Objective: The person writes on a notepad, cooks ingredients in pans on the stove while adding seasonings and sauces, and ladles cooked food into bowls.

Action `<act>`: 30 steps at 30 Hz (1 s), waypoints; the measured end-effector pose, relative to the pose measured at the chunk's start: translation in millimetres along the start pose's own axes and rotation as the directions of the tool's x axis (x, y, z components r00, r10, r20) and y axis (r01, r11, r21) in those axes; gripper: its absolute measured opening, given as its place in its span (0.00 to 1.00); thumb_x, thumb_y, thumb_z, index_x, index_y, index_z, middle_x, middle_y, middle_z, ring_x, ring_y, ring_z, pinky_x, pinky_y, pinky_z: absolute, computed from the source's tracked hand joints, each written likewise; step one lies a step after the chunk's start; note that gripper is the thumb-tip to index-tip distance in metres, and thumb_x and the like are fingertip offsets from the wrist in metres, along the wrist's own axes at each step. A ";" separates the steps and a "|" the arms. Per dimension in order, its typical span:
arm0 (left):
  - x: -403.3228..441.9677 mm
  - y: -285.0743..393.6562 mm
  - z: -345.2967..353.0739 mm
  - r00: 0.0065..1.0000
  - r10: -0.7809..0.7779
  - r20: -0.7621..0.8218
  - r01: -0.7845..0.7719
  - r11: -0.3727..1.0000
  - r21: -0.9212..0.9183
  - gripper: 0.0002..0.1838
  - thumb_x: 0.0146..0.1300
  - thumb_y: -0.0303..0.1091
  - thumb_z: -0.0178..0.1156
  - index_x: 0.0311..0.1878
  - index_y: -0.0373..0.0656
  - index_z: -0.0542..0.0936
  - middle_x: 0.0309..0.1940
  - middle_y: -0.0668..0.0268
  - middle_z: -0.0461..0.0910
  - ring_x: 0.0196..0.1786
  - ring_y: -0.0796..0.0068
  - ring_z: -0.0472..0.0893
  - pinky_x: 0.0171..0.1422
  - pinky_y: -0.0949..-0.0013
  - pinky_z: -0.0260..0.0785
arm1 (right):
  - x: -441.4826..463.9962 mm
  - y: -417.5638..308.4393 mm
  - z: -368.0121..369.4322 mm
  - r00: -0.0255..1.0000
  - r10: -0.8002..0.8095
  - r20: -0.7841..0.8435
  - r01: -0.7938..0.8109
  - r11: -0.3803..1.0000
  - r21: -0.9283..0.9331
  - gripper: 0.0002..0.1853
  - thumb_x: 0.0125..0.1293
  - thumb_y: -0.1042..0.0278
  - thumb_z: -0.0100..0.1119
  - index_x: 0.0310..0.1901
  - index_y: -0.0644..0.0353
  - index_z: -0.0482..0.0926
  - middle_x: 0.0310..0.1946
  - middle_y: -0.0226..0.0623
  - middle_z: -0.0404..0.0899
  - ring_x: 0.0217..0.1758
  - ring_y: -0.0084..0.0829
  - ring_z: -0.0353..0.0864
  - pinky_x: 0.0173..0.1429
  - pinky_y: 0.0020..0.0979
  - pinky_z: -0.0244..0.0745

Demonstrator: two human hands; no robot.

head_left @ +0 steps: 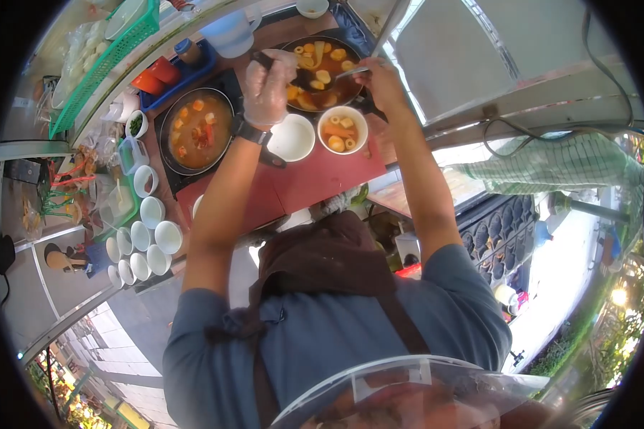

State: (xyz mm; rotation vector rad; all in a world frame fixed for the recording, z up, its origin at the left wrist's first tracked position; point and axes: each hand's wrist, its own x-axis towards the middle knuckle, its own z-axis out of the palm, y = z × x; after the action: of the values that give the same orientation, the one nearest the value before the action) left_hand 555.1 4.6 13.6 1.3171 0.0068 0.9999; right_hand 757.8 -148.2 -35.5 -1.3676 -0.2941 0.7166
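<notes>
My left hand (266,89), in a clear plastic glove with a dark watch at the wrist, is closed on a dark handle over the left edge of the right pan (320,100). That pan holds brown broth with yellowish pieces. My right hand (383,84) is bare and closed on a metal utensil (352,72) that reaches over the pan's right side. Just below the pan stands a white bowl (343,131) with broth and food pieces. Beside it, an empty white bowl (292,137) sits under my left wrist.
A second pan (197,131) of reddish broth stands at the left. Several white cups (152,212) line the counter's left edge. A blue tray (209,57) with red containers and a pale blue pitcher (230,32) are at the back.
</notes>
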 end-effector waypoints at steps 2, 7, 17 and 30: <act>6.2 4.7 -7.1 0.988 0.109 0.113 -0.098 0.990 -0.097 0.10 0.80 0.35 0.54 0.45 0.38 0.77 0.37 0.66 0.78 0.37 0.78 0.72 0.46 0.70 0.67 | -3.1 -5.9 -3.9 1.000 -0.003 -0.012 0.004 0.995 0.099 0.12 0.81 0.67 0.51 0.49 0.68 0.78 0.41 0.47 0.86 0.39 0.33 0.87 0.44 0.29 0.84; 8.8 26.6 2.1 0.969 0.123 0.214 -0.094 0.986 -0.140 0.11 0.79 0.37 0.56 0.43 0.39 0.75 0.35 0.67 0.74 0.37 0.77 0.69 0.45 0.70 0.65 | -18.4 -17.8 -10.7 0.995 -0.096 0.009 0.094 0.988 0.119 0.12 0.83 0.64 0.50 0.47 0.66 0.77 0.39 0.43 0.87 0.35 0.27 0.87 0.41 0.27 0.84; -43.7 69.8 43.4 0.927 -0.156 0.342 0.161 0.987 0.014 0.05 0.76 0.29 0.52 0.45 0.38 0.75 0.36 0.67 0.75 0.38 0.78 0.70 0.48 0.70 0.68 | -151.4 -51.3 -9.9 0.895 -0.408 0.181 0.430 0.680 -0.594 0.06 0.76 0.71 0.59 0.43 0.64 0.82 0.39 0.40 0.86 0.37 0.33 0.88 0.40 0.32 0.81; -14.1 69.9 11.1 0.968 -0.038 0.248 0.036 0.999 0.010 0.10 0.78 0.32 0.53 0.47 0.34 0.77 0.37 0.66 0.79 0.36 0.80 0.71 0.45 0.71 0.70 | -125.2 -54.6 0.3 0.895 -0.444 -0.049 0.349 0.764 -0.543 0.09 0.75 0.69 0.60 0.44 0.66 0.85 0.29 0.38 0.89 0.29 0.26 0.90 0.38 0.28 0.83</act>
State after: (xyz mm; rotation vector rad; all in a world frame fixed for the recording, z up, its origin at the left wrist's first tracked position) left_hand 510.5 -18.6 65.5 1.4347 -0.1559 0.7986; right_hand 678.9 -227.4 43.0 -1.7972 -0.6554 0.1453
